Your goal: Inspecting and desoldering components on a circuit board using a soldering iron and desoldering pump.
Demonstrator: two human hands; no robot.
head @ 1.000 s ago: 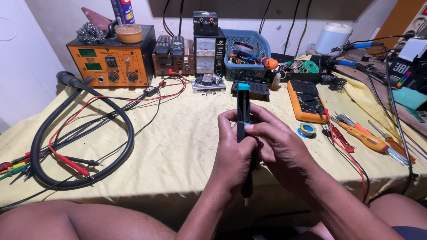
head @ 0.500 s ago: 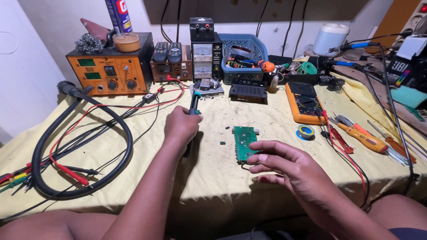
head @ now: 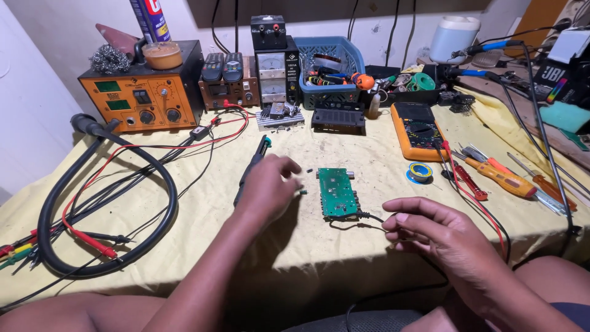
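Hands either side of green circuit board (head: 337,192), frame centre, flat on yellow table (head: 184,209)
Left hand (head: 265,187) fingers loosely curled over black soldering iron (head: 251,168), grip unclear; right hand (head: 439,237) lower right, fingers half-open, touching black wire (head: 369,216) by board edge, likely steadying

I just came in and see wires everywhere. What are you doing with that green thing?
A person sits at a yellow-covered table. The left hand rests by a dark soldering iron. The right hand hovers near a thin black wire from the green circuit board, which lies flat between the hands.
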